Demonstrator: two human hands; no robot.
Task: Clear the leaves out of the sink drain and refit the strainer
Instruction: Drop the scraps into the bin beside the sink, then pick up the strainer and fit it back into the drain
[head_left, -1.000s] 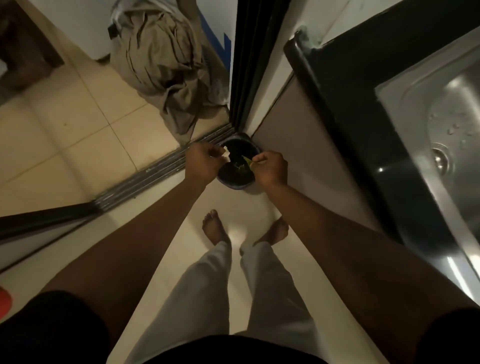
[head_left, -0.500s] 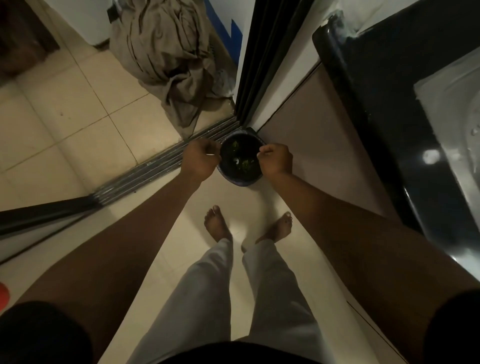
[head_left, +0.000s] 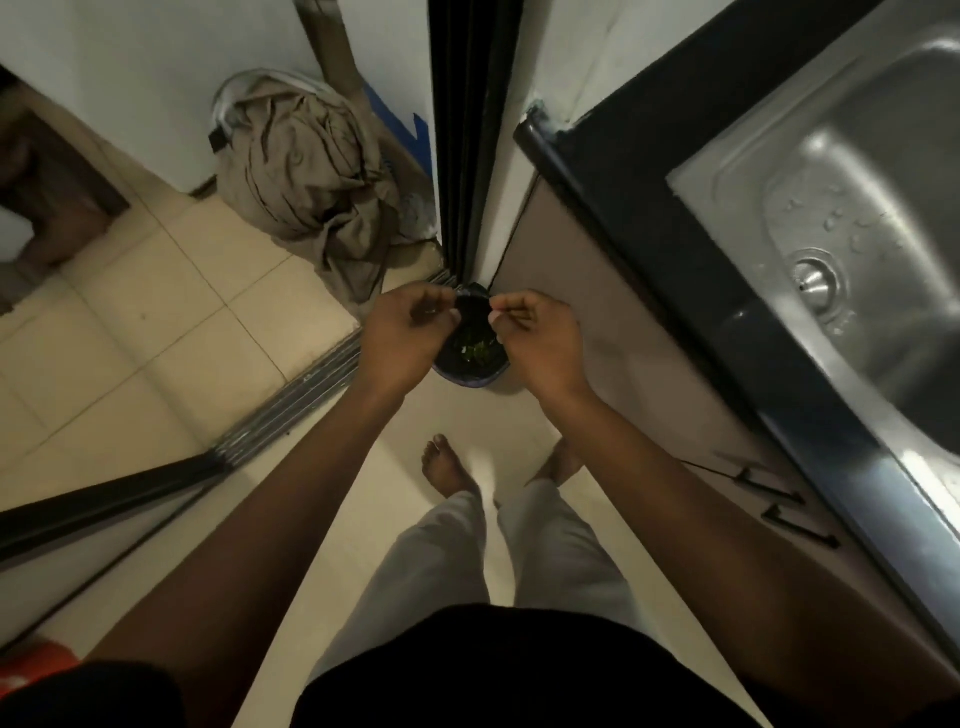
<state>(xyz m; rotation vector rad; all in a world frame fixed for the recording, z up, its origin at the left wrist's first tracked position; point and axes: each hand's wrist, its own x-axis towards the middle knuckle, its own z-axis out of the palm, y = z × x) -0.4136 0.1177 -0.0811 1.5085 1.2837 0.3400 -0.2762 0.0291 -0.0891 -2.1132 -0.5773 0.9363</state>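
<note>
Head view: we now hold left hand (head_left: 410, 338) and right hand (head_left: 535, 338) higher over the bin (head_left: 470, 371), fingers loosened, apparently empty; sink (head_left: 841, 218) back in view.

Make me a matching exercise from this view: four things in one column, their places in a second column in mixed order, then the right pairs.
Things
1. bin
2. cloth heap
3. drain
4. green leaves

Places
A. in the steel sink
B. inside the bin
C. against the white wall, on the tiles
D. on the floor, below both hands

Pairs: 1-D, 2-C, 3-A, 4-B
</note>
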